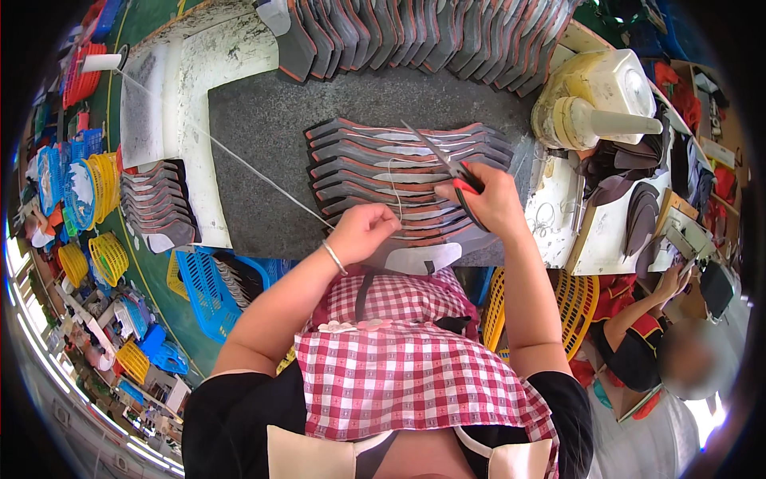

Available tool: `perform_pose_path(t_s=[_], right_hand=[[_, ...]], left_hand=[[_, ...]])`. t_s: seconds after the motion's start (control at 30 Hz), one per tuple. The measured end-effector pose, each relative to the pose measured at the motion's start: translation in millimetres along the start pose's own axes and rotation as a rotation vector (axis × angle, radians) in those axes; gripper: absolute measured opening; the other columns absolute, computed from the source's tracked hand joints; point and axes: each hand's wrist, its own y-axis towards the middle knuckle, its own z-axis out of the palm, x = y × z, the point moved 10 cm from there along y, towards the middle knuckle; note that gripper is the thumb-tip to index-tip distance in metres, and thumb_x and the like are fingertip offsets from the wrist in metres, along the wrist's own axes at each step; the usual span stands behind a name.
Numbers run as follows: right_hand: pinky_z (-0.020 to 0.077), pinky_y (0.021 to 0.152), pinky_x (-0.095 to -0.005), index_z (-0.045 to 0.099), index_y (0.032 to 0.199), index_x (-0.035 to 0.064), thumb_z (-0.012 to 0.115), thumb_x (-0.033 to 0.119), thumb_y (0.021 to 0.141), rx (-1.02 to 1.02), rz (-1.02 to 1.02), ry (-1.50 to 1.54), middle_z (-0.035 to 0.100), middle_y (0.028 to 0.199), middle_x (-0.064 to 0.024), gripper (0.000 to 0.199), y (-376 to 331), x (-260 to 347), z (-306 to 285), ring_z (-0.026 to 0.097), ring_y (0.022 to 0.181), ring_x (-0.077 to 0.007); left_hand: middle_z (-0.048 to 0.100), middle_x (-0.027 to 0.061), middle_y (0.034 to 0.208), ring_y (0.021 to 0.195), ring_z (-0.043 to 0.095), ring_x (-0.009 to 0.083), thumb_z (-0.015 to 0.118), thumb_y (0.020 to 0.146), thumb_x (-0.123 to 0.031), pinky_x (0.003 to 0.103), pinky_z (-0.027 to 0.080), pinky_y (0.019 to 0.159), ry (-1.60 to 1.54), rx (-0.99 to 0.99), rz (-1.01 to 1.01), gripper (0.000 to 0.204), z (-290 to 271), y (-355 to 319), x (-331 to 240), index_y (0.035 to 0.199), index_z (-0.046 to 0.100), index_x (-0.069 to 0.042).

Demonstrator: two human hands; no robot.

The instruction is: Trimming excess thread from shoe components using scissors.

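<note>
My left hand (364, 233) has its thumb and fingers pinched together on a thin white string (255, 170). From the upper left the string runs taut to this hand, and a loose end curls up over the grey pieces. In my right hand (493, 199) is a pair of scissors (431, 147) with red and black handles, its blades pointing up and left. Both hands are over an overlapping row of curved grey pieces with reddish edges (335, 169), laid on a dark mat (255, 104). A pale-backed piece (415, 259) lies at the row's near end.
A longer row of similar pieces (431, 36) lies along the far side, a smaller bundle (159, 203) at left. A cream container (598, 96) stands at far right. Blue (203, 291) and yellow (578, 311) baskets sit below the table. Another person (630, 335) works at right.
</note>
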Motion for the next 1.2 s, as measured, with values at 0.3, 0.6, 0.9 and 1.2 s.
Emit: perform_pose_path(t_s=[0.3, 0.6, 0.9, 1.2], right_hand=[[0.0528, 0.068, -0.0436, 0.070, 0.097, 0.0048, 0.081, 0.048, 0.073, -0.166, -0.122, -0.256, 0.070, 0.084, -0.0133, 0.050, -8, 2, -13, 0.069, 0.078, -0.0354], [0.0534, 0.068, -0.0441, 0.070, 0.094, 0.0061, 0.078, 0.037, 0.076, -0.060, -0.197, -0.411, 0.070, 0.080, -0.0144, 0.037, -9, 11, -3, 0.068, 0.078, -0.0354], [0.0536, 0.069, -0.0446, 0.069, 0.094, 0.0070, 0.077, 0.035, 0.076, -0.033, -0.141, -0.444, 0.070, 0.081, -0.0153, 0.035, -10, 2, 4, 0.068, 0.079, -0.0357], [0.0533, 0.070, -0.0454, 0.069, 0.094, 0.0068, 0.077, 0.036, 0.076, -0.009, -0.110, -0.441, 0.070, 0.081, -0.0157, 0.035, -7, -3, 7, 0.068, 0.080, -0.0364]], left_hand=[[0.067, 0.0010, 0.064, 0.059, 0.057, 0.0060, 0.078, 0.083, -0.030, 0.026, 0.046, 0.057, 0.196, -0.308, 0.057, 0.026, -110, 26, -38, 0.094, 0.077, -0.006], [0.068, -0.0005, 0.077, 0.067, 0.058, 0.0040, 0.078, 0.085, -0.022, 0.020, 0.048, 0.063, 0.484, -0.156, -0.057, 0.024, -140, 44, -65, 0.095, 0.069, -0.003], [0.073, 0.0069, 0.082, 0.077, 0.071, 0.0223, 0.082, 0.074, -0.039, 0.035, 0.054, 0.074, 0.725, -0.073, -0.142, 0.033, -122, 54, -70, 0.085, 0.075, -0.009], [0.062, 0.0011, 0.061, 0.055, 0.055, 0.0154, 0.085, 0.074, -0.035, 0.033, 0.044, 0.056, 0.388, -0.098, -0.102, 0.026, -154, 70, -36, 0.086, 0.079, -0.012]])
